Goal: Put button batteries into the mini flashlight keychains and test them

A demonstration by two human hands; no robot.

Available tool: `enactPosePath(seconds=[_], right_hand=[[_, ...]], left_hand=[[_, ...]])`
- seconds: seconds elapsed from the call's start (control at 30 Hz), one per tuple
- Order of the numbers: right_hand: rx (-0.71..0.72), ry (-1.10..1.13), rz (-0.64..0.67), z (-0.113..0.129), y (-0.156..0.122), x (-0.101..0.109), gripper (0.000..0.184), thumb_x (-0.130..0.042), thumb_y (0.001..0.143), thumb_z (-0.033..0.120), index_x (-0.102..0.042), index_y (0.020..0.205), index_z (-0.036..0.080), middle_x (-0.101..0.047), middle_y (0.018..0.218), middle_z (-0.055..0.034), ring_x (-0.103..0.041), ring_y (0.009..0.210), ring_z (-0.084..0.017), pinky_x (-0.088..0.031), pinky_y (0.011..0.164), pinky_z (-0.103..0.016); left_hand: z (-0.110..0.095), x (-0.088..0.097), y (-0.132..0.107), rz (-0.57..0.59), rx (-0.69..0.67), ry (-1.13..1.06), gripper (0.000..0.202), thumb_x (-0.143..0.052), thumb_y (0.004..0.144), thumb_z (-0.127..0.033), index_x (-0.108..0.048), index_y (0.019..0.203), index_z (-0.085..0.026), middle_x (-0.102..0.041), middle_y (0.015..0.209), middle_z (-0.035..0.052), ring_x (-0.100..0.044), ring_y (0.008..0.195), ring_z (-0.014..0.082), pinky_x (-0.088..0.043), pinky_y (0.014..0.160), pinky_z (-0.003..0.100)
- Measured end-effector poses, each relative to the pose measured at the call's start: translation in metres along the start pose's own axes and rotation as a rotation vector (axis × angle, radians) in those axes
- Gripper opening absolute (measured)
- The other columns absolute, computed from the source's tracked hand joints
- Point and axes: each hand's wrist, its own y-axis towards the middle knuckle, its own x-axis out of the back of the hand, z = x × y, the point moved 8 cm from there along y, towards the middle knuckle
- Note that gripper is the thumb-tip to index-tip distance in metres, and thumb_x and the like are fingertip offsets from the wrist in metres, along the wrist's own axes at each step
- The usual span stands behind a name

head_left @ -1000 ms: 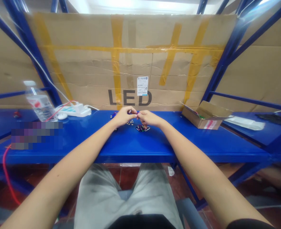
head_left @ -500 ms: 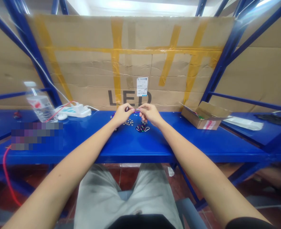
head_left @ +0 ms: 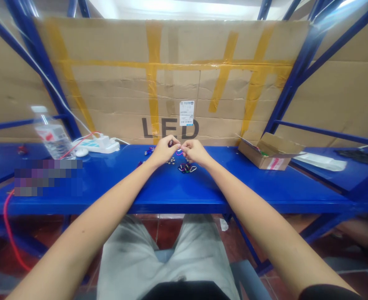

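Note:
Above the blue tabletop, both hands meet with pinched fingers at a small purple carabiner [head_left: 179, 153]. My left hand [head_left: 164, 151] is closed at its left side, and a dark object [head_left: 170, 143] too small to name shows in the palm. My right hand [head_left: 196, 151] is closed at the carabiner's right side, its fingertips nearly touching the left ones. Just below lies a pile of carabiners [head_left: 185, 168], dark, purple, green and silver. Several small metal pieces [head_left: 171, 161] are scattered by the left wrist. Behind that wrist lie small blue items [head_left: 149, 151], partly hidden.
An open cardboard box [head_left: 273, 160] stands to the right, beside a flat white packet [head_left: 323, 161]. At the left are a water bottle [head_left: 54, 137], a white power strip [head_left: 101, 144] and a red cable [head_left: 7, 221]. A tall cardboard sheet [head_left: 118, 91] closes off the back.
My hands have come closer together. The purple carabiner has turned from lying level between the fingertips to hanging below them.

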Motion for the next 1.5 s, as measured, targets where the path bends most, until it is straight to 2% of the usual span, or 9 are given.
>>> enactPosePath(seconds=[0.13, 0.27, 0.4, 0.7, 0.93, 1.1, 1.23, 1.33, 1.5], right_hand=[[-0.022, 0.05, -0.025, 0.001, 0.001, 0.006, 0.013, -0.056, 0.095, 0.01, -0.051, 0.104, 0.018, -0.057, 0.059, 0.0064, -0.041, 0.04, -0.006, -0.033, 0.039, -0.017], [-0.013, -0.073, -0.082, 0.0, 0.005, 0.024, 0.011, -0.053, 0.094, 0.006, -0.054, 0.091, 0.016, -0.062, 0.061, 0.0026, -0.05, 0.041, -0.007, -0.037, 0.039, -0.019], [-0.024, -0.208, -0.059, -0.006, 0.007, 0.034, 0.013, -0.058, 0.089, 0.004, -0.052, 0.087, 0.016, -0.072, 0.076, -0.0042, -0.061, 0.046, -0.009, -0.039, 0.038, -0.02], [-0.074, -0.617, 0.216, -0.009, -0.006, 0.013, 0.021, -0.069, 0.077, 0.003, -0.055, 0.071, 0.017, -0.067, 0.058, -0.0004, -0.062, 0.047, -0.012, -0.043, 0.044, -0.021], [-0.115, -0.621, 0.404, -0.014, -0.013, 0.008, 0.015, -0.078, 0.071, 0.012, -0.064, 0.072, 0.017, -0.066, 0.055, -0.0001, -0.06, 0.049, -0.013, -0.04, 0.043, -0.021], [-0.027, -0.546, 0.161, 0.005, -0.008, 0.035, 0.012, -0.067, 0.083, 0.013, -0.062, 0.073, 0.016, -0.066, 0.061, -0.0015, -0.056, 0.047, -0.01, -0.041, 0.047, -0.022], [-0.004, -0.588, -0.02, 0.011, -0.005, 0.054, 0.022, -0.063, 0.089, 0.017, -0.058, 0.068, 0.016, -0.066, 0.062, -0.0034, -0.054, 0.046, -0.009, -0.043, 0.051, -0.024], [0.003, -0.573, -0.052, 0.013, -0.005, 0.057, 0.023, -0.06, 0.091, 0.018, -0.058, 0.068, 0.016, -0.067, 0.064, -0.005, -0.055, 0.046, -0.01, -0.044, 0.052, -0.025], [-0.023, -0.559, -0.067, 0.012, -0.005, 0.056, 0.022, -0.058, 0.092, 0.017, -0.058, 0.07, 0.015, -0.067, 0.066, -0.0058, -0.055, 0.046, -0.01, -0.044, 0.052, -0.025]], left_hand=[[0.007, 0.003, 0.004, -0.037, 0.002, 0.009, 0.015, -0.059, 0.086, -0.023, -0.068, 0.096, -0.016, -0.072, 0.094, 0.0045, -0.06, 0.085, 0.0175, -0.047, 0.083, 0.031], [0.019, 0.001, 0.003, 0.023, 0.027, 0.067, 0.02, -0.055, 0.091, -0.027, -0.071, 0.095, -0.017, -0.074, 0.096, 0.0057, -0.062, 0.088, 0.0192, -0.047, 0.086, 0.034], [0.032, 0.008, 0.002, 0.021, 0.094, 0.093, 0.013, -0.067, 0.081, -0.029, -0.07, 0.088, -0.018, -0.071, 0.088, 0.0035, -0.06, 0.084, 0.0193, -0.047, 0.083, 0.034], [0.041, 0.018, -0.001, 0.012, 0.157, 0.097, 0.011, -0.076, 0.073, -0.025, -0.067, 0.072, -0.019, -0.067, 0.075, 0.0011, -0.058, 0.076, 0.0175, -0.047, 0.077, 0.032], [0.034, -0.018, 0.002, 0.168, 0.064, 0.195, 0.008, -0.073, 0.076, -0.029, -0.071, 0.073, -0.022, -0.072, 0.079, 0.0017, -0.062, 0.078, 0.0194, -0.047, 0.076, 0.032], [0.03, -0.049, 0.008, 0.285, 0.018, 0.376, 0.005, -0.074, 0.073, -0.024, -0.071, 0.069, -0.024, -0.07, 0.072, 0.0027, -0.062, 0.076, 0.023, -0.046, 0.074, 0.033], [0.03, -0.062, 0.01, 0.355, 0.013, 0.34, 0.002, -0.072, 0.075, -0.027, -0.072, 0.075, -0.025, -0.073, 0.079, 0.0031, -0.064, 0.078, 0.0237, -0.047, 0.077, 0.035], [0.034, -0.049, 0.015, 0.306, 0.052, 0.254, 0.015, -0.058, 0.086, -0.03, -0.071, 0.088, -0.023, -0.074, 0.092, 0.005, -0.065, 0.086, 0.0236, -0.049, 0.082, 0.035], [0.062, 0.025, 0.021, 0.095, 0.206, 0.245, 0.03, -0.051, 0.083, -0.016, -0.067, 0.108, -0.019, -0.073, 0.098, 0.0115, -0.066, 0.09, 0.0249, -0.051, 0.083, 0.037]])
